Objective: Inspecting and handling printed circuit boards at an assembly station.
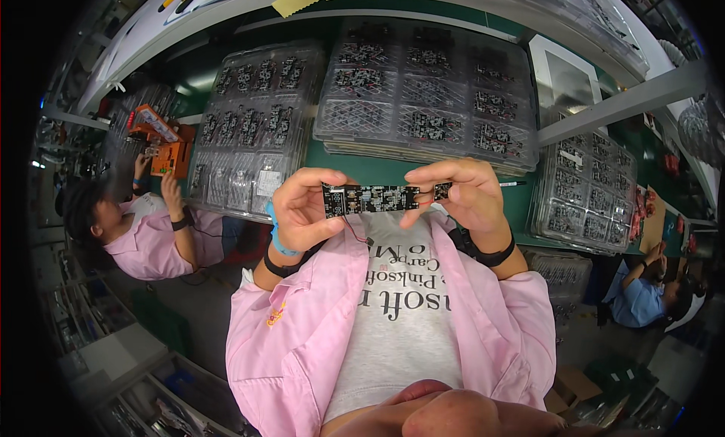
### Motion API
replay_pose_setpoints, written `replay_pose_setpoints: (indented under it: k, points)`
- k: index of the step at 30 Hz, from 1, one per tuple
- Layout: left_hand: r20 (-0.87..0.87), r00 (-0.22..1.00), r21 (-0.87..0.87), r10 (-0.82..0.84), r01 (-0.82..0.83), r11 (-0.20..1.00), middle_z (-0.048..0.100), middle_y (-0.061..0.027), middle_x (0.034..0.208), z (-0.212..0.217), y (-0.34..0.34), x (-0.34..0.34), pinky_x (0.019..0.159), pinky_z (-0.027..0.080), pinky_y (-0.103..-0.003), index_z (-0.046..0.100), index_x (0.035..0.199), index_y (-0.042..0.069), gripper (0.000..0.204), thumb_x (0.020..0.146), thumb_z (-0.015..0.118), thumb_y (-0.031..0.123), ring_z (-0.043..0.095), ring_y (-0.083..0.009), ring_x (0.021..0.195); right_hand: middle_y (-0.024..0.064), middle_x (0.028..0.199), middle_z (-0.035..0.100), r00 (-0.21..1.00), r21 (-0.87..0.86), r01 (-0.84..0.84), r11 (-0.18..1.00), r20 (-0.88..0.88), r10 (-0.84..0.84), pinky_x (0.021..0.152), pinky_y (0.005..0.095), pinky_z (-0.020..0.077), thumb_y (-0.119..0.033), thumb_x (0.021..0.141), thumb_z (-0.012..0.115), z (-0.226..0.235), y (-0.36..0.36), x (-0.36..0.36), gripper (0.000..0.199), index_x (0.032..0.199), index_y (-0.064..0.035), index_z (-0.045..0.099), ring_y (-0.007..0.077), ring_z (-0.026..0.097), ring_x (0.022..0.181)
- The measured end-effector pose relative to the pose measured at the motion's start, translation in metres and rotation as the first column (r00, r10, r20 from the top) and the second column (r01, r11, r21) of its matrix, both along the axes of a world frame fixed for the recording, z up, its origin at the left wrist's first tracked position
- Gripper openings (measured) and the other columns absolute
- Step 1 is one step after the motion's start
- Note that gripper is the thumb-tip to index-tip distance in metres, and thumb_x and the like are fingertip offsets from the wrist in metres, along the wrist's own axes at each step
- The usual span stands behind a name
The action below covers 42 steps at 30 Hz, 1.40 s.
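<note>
A long black circuit board (377, 198) is held up level in front of my chest, its face crowded with small parts. My left hand (299, 210) grips its left end between thumb and fingers. A small black board (442, 191) sits just off its right end, with short red wire showing between the two. My right hand (474, 199) is closed around this small board, fingertips at the long board's right end. Thin dark and red leads (351, 227) hang below the left end.
Stacked clear trays of circuit boards (427, 139) stand beyond my hands, with more trays at left (249, 97) and right (589, 188). A metal shelf post (627, 109) slants across the right. An orange fixture (172, 150) and a co-worker (151, 237) are at left; another person (642, 297) sits at right.
</note>
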State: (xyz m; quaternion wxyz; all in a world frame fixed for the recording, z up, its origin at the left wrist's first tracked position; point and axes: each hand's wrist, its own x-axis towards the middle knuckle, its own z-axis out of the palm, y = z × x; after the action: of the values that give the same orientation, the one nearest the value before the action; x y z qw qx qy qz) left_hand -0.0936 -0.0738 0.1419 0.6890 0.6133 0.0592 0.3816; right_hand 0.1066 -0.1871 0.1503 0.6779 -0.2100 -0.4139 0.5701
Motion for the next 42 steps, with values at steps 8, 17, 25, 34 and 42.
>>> replay_pose_setpoints:
  k: [8, 17, 25, 34, 42]
  points:
    - [-0.004, 1.0, 0.005, 0.003, -0.003, 1.0, 0.056, -0.0207, 0.09, -0.001, 0.0, 0.001, 0.072, 0.045, -0.029, 0.044, 0.102, -0.004, 0.047, 0.067, 0.068, 0.014, 0.056, -0.0211, 0.081, 0.0126, 0.089, 0.059, 0.999, 0.002, 0.013, 1.0, 0.049, -0.014, 0.068, 0.0264, 0.047, -0.008, 0.079, 0.049, 0.001, -0.003, 0.001, 0.031, 0.105, 0.0096, 0.052, 0.0267, 0.062, 0.075]
    - [-0.016, 1.0, -0.05, -0.004, 0.003, 0.999, 0.056, -0.0206, 0.091, -0.001, 0.002, 0.005, 0.073, 0.045, -0.029, 0.044, 0.101, -0.004, 0.045, 0.068, 0.067, 0.015, 0.056, -0.0208, 0.081, 0.0121, 0.089, 0.059, 0.985, -0.033, 0.041, 0.999, 0.166, -0.035, 0.067, 0.0232, 0.0462, -0.003, 0.077, 0.048, 0.008, -0.005, 0.005, 0.031, 0.105, 0.008, 0.053, 0.0258, 0.062, 0.076]
    - [-0.2, 0.971, 0.344, -0.13, 0.194, 0.918, 0.053, -0.0165, 0.102, -0.015, 0.023, 0.012, 0.081, 0.045, -0.03, 0.039, 0.114, -0.007, 0.047, 0.071, 0.059, -0.002, 0.055, -0.0197, 0.092, 0.0066, 0.074, 0.062, 0.704, 0.041, 0.253, 0.967, 0.677, -0.213, 0.06, 0.022, 0.0457, -0.004, 0.071, 0.056, -0.022, 0.017, 0.023, 0.024, 0.094, 0.0008, 0.061, 0.0132, 0.06, 0.062]
    - [-0.512, 0.853, 0.206, 0.1, 0.009, 0.979, 0.056, -0.0141, 0.095, -0.075, 0.042, 0.02, 0.079, 0.045, -0.026, 0.044, 0.112, -0.004, 0.038, 0.075, 0.052, -0.005, 0.056, -0.0177, 0.089, 0.0154, 0.07, 0.058, -0.235, 0.494, 0.697, 0.52, 0.842, -0.485, 0.057, 0.0379, 0.045, -0.007, 0.073, 0.052, -0.11, 0.083, 0.14, 0.009, 0.077, -0.0035, 0.06, 0.0334, 0.055, 0.063]
    - [-0.56, 0.825, 0.159, 0.07, 0.023, 0.987, 0.057, -0.0143, 0.093, -0.112, 0.053, 0.02, 0.077, 0.047, -0.026, 0.049, 0.105, -0.006, 0.03, 0.075, 0.051, -0.003, 0.057, -0.0171, 0.088, 0.0154, 0.083, 0.058, -0.341, 0.31, 0.531, 0.789, 0.93, -0.136, 0.073, 0.0372, 0.043, -0.005, 0.071, 0.056, -0.191, 0.121, 0.174, 0.02, 0.091, -0.0031, 0.062, 0.0306, 0.053, 0.087]
